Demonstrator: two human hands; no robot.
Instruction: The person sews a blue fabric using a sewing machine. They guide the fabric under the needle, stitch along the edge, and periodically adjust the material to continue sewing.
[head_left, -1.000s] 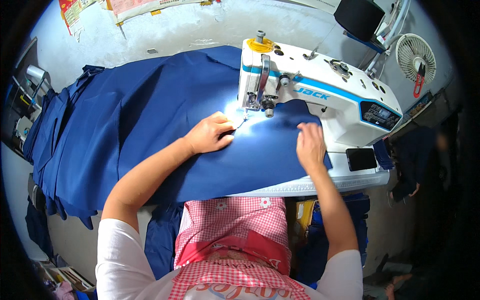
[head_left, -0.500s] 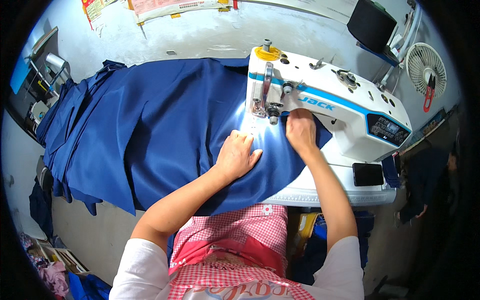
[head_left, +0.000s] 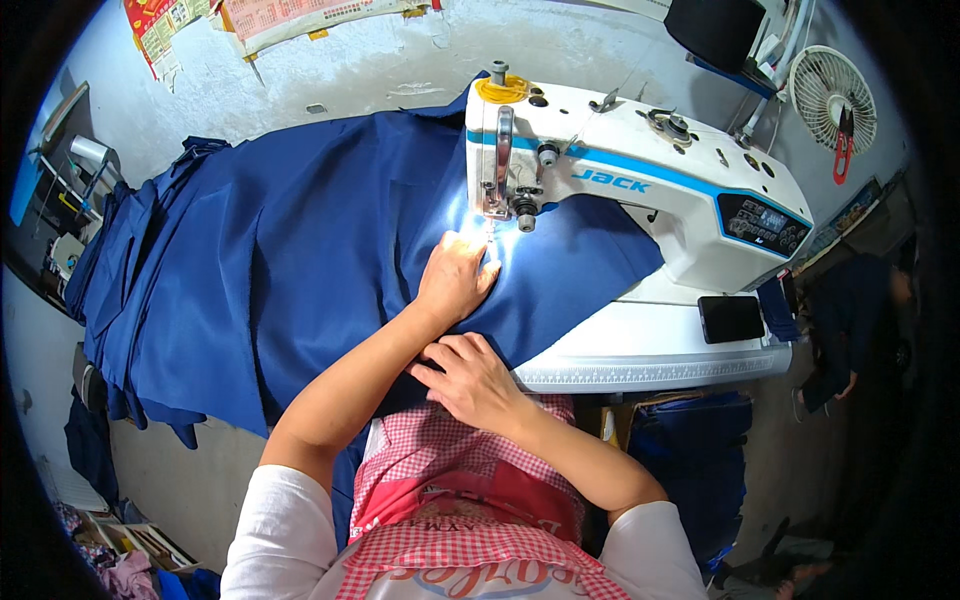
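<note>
A wide sheet of dark blue fabric (head_left: 325,250) runs under the needle end of a white and blue sewing machine (head_left: 640,185). My left hand (head_left: 457,278) lies on this cloth just in front of the lit needle area, its fingers toward the presser foot and its thumb apart. Closer to my body, below the left wrist, my right hand (head_left: 472,382) has its curled fingers on the near edge of the fabric. Its fingertips are partly lost in the folds. At the right, a corner of the cloth lies flat beneath the machine's arm.
A black phone (head_left: 731,319) rests on the white machine table (head_left: 620,340), whose front edge carries a ruler strip (head_left: 650,372). Behind stand a black thread cone (head_left: 715,30) and a small fan (head_left: 832,100) with red-handled snips (head_left: 844,150). Another person (head_left: 840,320) is at the far right.
My right hand has left the cloth beside the needle and come down to its near edge. The fabric's right part has shifted and now shows a straight slanting edge. The view has shifted slightly.
</note>
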